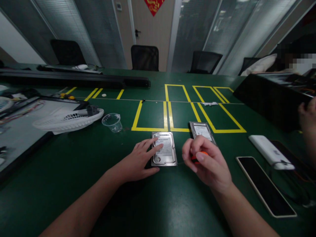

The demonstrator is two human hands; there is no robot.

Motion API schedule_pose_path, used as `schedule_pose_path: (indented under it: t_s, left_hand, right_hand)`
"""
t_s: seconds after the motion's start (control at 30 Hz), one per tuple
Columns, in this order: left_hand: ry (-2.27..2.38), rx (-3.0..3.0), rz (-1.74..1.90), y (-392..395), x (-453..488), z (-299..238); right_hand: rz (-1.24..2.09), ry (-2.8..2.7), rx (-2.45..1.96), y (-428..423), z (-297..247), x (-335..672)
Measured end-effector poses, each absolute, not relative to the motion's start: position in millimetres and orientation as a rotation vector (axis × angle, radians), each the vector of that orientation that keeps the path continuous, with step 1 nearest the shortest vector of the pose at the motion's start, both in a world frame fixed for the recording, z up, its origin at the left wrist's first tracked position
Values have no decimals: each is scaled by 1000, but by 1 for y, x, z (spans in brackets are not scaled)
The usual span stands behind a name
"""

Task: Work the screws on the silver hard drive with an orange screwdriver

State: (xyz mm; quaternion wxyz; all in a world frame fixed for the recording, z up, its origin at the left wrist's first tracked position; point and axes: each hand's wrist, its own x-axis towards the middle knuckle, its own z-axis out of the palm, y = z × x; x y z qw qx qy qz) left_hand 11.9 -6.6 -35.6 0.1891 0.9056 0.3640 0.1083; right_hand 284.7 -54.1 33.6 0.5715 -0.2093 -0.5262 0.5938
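Note:
A silver hard drive (169, 151) with a white label lies flat on the green table in front of me. My left hand (140, 158) rests over its left side with fingers spread, two fingertips on the label. My right hand (209, 161) is closed around the red-orange and black handle of a screwdriver (202, 154). The thin shaft points left toward the drive's lower right corner; whether the tip touches it I cannot tell. Behind my right hand lies a second hard drive (199, 129), partly covered by that hand.
A clear plastic cup (112, 123) and a white basket (69, 121) stand to the left, beside a large panel (44, 115). On the right lie a phone (266, 186) and a white power bank (270, 151). Yellow tape (150, 129) marks the table. Another person's hand (308, 115) shows far right.

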Motion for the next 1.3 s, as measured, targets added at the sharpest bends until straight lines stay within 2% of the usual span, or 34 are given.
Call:
schedule_pose_path:
  t_s: [1.3]
  left_hand:
    - [1033,2546,277,-6,12,-34]
  right_hand:
    - [1398,-1240,-440,-51,30,285]
